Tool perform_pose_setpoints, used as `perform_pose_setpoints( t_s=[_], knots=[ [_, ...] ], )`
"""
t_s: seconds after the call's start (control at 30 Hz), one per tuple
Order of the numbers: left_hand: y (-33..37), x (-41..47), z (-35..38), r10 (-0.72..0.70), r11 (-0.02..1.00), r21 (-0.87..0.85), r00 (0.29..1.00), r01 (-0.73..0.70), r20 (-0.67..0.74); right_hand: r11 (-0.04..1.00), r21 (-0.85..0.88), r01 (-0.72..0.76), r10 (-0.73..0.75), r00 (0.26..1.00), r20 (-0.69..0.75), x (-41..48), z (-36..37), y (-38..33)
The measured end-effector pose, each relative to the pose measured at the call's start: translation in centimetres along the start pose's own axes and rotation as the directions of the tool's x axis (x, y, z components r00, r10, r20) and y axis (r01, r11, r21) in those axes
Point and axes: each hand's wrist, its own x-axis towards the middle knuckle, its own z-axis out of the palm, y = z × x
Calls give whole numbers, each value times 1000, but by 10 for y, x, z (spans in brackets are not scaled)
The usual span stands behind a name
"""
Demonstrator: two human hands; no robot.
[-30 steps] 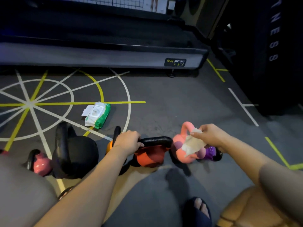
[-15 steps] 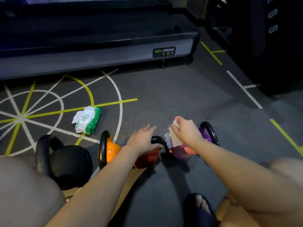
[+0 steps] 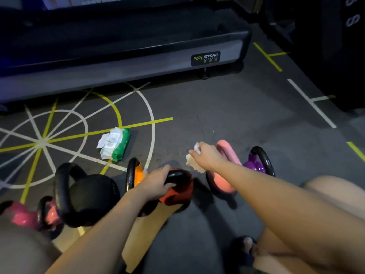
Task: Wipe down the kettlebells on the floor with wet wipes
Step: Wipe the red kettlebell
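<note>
My left hand [image 3: 156,184] grips the red kettlebell's [image 3: 178,194] handle. My right hand [image 3: 208,157] pinches the wipe [image 3: 195,166] just above, beside the pink kettlebell [image 3: 225,177], all on the floor [image 3: 227,115] near me. If I tilt the red one carelessly (it looks heavy), it could knock its neighbours or slip onto my toes.

The left hand [image 3: 156,182] and right hand [image 3: 207,155] are bare, as are both forearms. One foot wears a dark open-toed slipper [image 3: 240,254].
</note>
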Motion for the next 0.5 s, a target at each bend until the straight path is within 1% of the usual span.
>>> perform_pose_setpoints(
  t_s=[0.07, 0.17, 0.23, 0.4, 0.47, 0.5],
  knots=[
    [-14, -5, -3, -50, 994, -93, 999, 50, 2, 999, 24, 25, -25, 1000, 6, -4, 5, -11],
    [-22, -10, -3, -94, 984, -157, 995, 88, -30, 996, 50, 69, -76, 984, 158, -15, 15, -22],
    [-18, -8, -3, -96, 984, -158, 994, 88, -42, 995, 57, 85, -96, 967, 235, -22, 21, -20],
    [-20, -4, -12, -101, 976, -194, 995, 97, -12, 955, 295, 13, -136, 906, 402, -34, 21, -12],
    [-21, -1, -15, -92, 970, -224, 996, 91, 9, 943, 332, -28, -106, 919, 380, -31, 21, -3],
    [-22, 1, -18, -84, 968, -234, 996, 86, 20, 945, 324, -47, -70, 938, 339, -27, 22, 1]
  ],
)
